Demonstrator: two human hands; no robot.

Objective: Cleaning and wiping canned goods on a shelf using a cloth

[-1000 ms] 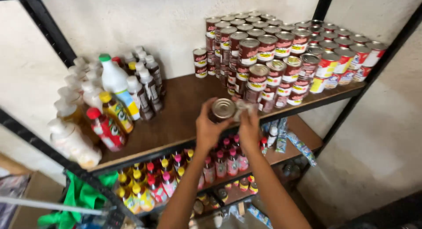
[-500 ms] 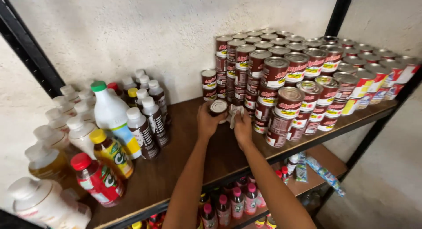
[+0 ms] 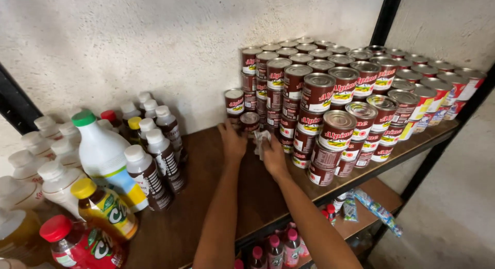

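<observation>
A small dark-red tin can (image 3: 250, 121) with a silver lid stands on the brown wooden shelf (image 3: 216, 197), just left of a tall stack of like cans (image 3: 330, 99). My left hand (image 3: 232, 141) grips this can from its left side. My right hand (image 3: 274, 158) is close on the can's right and is closed on a crumpled white cloth (image 3: 261, 139). Another single can (image 3: 234, 102) stands behind, against the wall.
Dark sauce bottles with white caps (image 3: 154, 150), a white jug with a green cap (image 3: 105, 155) and a red-capped bottle (image 3: 77, 246) crowd the shelf's left. A black frame post (image 3: 384, 16) rises at the back right. Small red bottles (image 3: 278, 248) stand on the lower shelf.
Both hands carried the can from over the lower shelf up and forward to the shelf, and it now stands beside the stack. The camera has moved closer.
</observation>
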